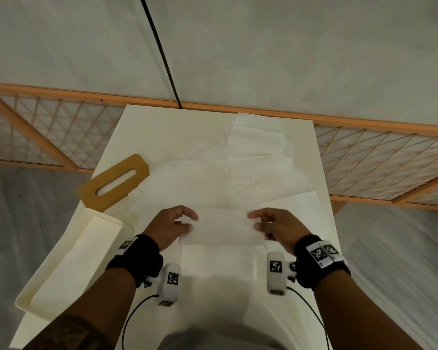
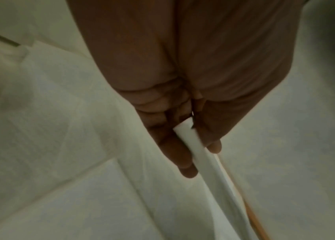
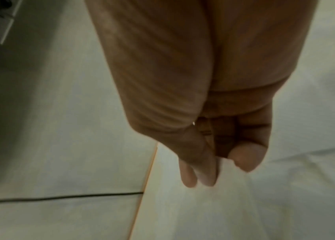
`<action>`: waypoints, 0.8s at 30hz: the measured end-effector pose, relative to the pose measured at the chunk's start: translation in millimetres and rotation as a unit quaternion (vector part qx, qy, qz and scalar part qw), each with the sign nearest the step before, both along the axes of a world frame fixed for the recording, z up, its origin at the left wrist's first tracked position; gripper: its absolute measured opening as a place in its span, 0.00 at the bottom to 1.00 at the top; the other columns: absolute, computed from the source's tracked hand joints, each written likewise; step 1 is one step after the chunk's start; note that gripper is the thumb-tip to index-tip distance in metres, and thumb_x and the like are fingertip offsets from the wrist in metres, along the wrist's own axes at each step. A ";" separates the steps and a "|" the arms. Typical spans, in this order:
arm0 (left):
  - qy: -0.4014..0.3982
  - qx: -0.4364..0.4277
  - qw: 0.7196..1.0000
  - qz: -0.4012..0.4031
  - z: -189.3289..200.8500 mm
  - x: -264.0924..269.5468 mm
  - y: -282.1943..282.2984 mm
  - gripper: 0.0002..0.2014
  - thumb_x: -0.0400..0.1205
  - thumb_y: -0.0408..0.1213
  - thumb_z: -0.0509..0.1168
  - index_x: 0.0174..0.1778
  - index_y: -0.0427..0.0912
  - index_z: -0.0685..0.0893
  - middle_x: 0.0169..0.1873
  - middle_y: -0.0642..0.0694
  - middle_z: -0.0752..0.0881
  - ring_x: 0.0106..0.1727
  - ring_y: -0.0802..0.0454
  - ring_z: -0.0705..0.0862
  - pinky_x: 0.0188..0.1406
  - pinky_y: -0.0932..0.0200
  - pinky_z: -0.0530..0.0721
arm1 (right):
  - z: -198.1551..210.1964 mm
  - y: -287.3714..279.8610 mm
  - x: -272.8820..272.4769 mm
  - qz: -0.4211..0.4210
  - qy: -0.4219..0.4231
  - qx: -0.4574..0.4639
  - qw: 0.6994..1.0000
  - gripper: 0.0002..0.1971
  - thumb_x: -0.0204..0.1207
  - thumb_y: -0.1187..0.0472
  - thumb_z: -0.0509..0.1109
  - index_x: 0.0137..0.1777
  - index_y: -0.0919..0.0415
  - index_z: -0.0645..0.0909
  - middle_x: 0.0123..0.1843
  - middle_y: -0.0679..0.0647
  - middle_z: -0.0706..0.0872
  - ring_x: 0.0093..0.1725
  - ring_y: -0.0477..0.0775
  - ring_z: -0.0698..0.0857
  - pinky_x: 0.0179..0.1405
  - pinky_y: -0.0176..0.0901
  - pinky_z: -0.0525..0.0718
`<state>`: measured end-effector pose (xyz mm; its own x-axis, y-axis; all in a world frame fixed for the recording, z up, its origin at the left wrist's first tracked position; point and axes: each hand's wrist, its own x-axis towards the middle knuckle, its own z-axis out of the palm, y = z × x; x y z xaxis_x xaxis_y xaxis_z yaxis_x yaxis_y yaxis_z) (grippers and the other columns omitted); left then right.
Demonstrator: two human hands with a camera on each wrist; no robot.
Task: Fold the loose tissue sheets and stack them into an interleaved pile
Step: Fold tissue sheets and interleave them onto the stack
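Observation:
A white folded tissue sheet (image 1: 223, 227) hangs just above the table, stretched between my two hands. My left hand (image 1: 187, 221) pinches its left end between thumb and fingers. The left wrist view shows that pinch from close by, my left hand (image 2: 200, 160) gripping the sheet's folded edge (image 2: 185, 134). My right hand (image 1: 256, 221) pinches the right end. In the right wrist view my right hand (image 3: 224, 167) has thumb and fingers closed on the sheet (image 3: 230, 203). Under the held sheet another flat tissue (image 1: 218, 260) lies near the table's front.
Several loose tissue sheets (image 1: 258, 147) overlap across the middle and far right of the white table (image 1: 162, 127). A wooden lid with a slot (image 1: 114, 181) lies at the left, with an open white box (image 1: 68, 261) in front of it. A wooden lattice screen (image 1: 379, 157) stands behind.

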<state>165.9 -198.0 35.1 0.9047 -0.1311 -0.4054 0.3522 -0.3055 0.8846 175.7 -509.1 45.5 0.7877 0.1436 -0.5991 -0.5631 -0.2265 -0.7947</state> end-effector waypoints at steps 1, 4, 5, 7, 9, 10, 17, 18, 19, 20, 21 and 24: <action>-0.004 0.044 0.999 -0.025 -3.5 -3.3 0.8 0.11 0.79 0.24 0.72 0.47 0.46 0.89 0.48 0.53 0.90 0.37 0.56 0.84 0.40 0.69 0.81 | -4.8 -0.1 -5.8 0.015 0.000 -0.025 1.000 0.12 0.77 0.73 0.74 0.56 0.58 0.90 0.45 0.65 0.79 0.41 0.53 0.82 0.38 0.41 0.83; 0.004 0.142 0.986 -0.084 -19.7 -19.1 2.0 0.12 0.78 0.27 0.73 0.45 0.53 0.88 0.44 0.55 0.88 0.35 0.60 0.82 0.37 0.71 0.79 | -19.6 0.0 -26.7 0.071 0.008 -0.091 0.993 0.13 0.75 0.72 0.76 0.54 0.57 0.90 0.45 0.56 0.83 0.38 0.50 0.84 0.33 0.35 0.83; 0.003 0.164 0.981 -0.102 -26.3 -26.0 2.3 0.13 0.78 0.29 0.74 0.45 0.55 0.88 0.44 0.56 0.88 0.36 0.60 0.82 0.38 0.69 0.79 | -25.4 0.1 -34.5 0.090 0.007 -0.113 0.989 0.12 0.74 0.72 0.77 0.53 0.56 0.90 0.43 0.54 0.84 0.36 0.49 0.85 0.32 0.33 0.82; 0.001 0.189 0.974 -0.122 -38.2 -37.9 2.8 0.13 0.78 0.31 0.74 0.44 0.58 0.86 0.50 0.56 0.87 0.45 0.58 0.85 0.44 0.67 0.81 | -35.7 1.2 -47.2 0.113 -0.010 -0.159 0.981 0.12 0.72 0.72 0.78 0.48 0.53 0.91 0.39 0.50 0.86 0.32 0.44 0.85 0.30 0.28 0.79; -0.010 0.198 0.973 -0.118 -46.2 -45.5 2.7 0.14 0.77 0.30 0.73 0.44 0.58 0.86 0.52 0.58 0.86 0.49 0.60 0.84 0.47 0.70 0.79 | -43.1 3.5 -55.9 0.118 -0.027 -0.190 0.974 0.13 0.71 0.72 0.78 0.43 0.51 0.90 0.36 0.47 0.87 0.30 0.37 0.85 0.32 0.24 0.77; -0.018 0.202 0.972 -0.115 -49.2 -47.2 2.2 0.14 0.77 0.30 0.73 0.44 0.58 0.86 0.52 0.58 0.85 0.49 0.61 0.84 0.47 0.70 0.78 | -44.9 5.5 -58.8 0.118 -0.034 -0.204 0.971 0.13 0.71 0.72 0.78 0.41 0.50 0.90 0.36 0.47 0.88 0.31 0.35 0.85 0.34 0.23 0.78; -0.057 0.232 0.964 -0.114 -59.5 -40.1 0.0 0.14 0.76 0.30 0.74 0.45 0.57 0.85 0.50 0.59 0.80 0.46 0.62 0.82 0.44 0.74 0.75 | -53.7 14.6 -55.0 0.087 -0.067 -0.258 0.960 0.12 0.71 0.69 0.78 0.43 0.48 0.90 0.40 0.47 0.89 0.41 0.43 0.87 0.35 0.22 0.75; -0.058 0.237 0.963 -0.111 -61.1 -38.7 -1.0 0.14 0.76 0.30 0.74 0.44 0.57 0.85 0.50 0.58 0.79 0.45 0.62 0.82 0.43 0.75 0.74 | -55.2 15.2 -53.6 0.084 -0.067 -0.261 0.959 0.11 0.71 0.68 0.78 0.44 0.48 0.90 0.40 0.47 0.89 0.42 0.44 0.87 0.37 0.22 0.75; -0.056 0.242 0.962 -0.110 -62.2 -37.9 -2.2 0.14 0.76 0.30 0.74 0.44 0.57 0.85 0.50 0.58 0.79 0.44 0.62 0.81 0.42 0.76 0.73 | -56.7 15.7 -52.5 0.083 -0.066 -0.266 0.958 0.11 0.72 0.68 0.78 0.44 0.49 0.89 0.39 0.47 0.89 0.42 0.44 0.87 0.38 0.23 0.76; -0.052 0.247 0.961 -0.110 -63.9 -37.6 -3.6 0.13 0.76 0.30 0.74 0.44 0.56 0.85 0.49 0.57 0.78 0.42 0.62 0.80 0.40 0.77 0.72 | -58.5 16.4 -52.2 0.083 -0.064 -0.271 0.957 0.11 0.72 0.68 0.78 0.44 0.49 0.89 0.39 0.47 0.88 0.43 0.45 0.87 0.40 0.24 0.77; -0.049 0.253 0.960 -0.111 -65.1 -37.6 -4.8 0.13 0.76 0.30 0.74 0.44 0.55 0.85 0.49 0.56 0.77 0.40 0.63 0.79 0.39 0.77 0.71 | -60.8 16.8 -52.2 0.086 -0.061 -0.278 0.955 0.12 0.72 0.69 0.78 0.44 0.48 0.88 0.39 0.47 0.89 0.44 0.46 0.87 0.43 0.27 0.80; -0.046 0.270 0.955 -0.114 -68.2 -37.8 -8.8 0.11 0.75 0.30 0.73 0.45 0.51 0.84 0.54 0.55 0.74 0.38 0.61 0.78 0.38 0.76 0.71 | -64.7 19.0 -52.1 0.094 -0.052 -0.302 0.947 0.10 0.73 0.65 0.76 0.40 0.47 0.86 0.41 0.46 0.89 0.45 0.48 0.88 0.50 0.38 0.85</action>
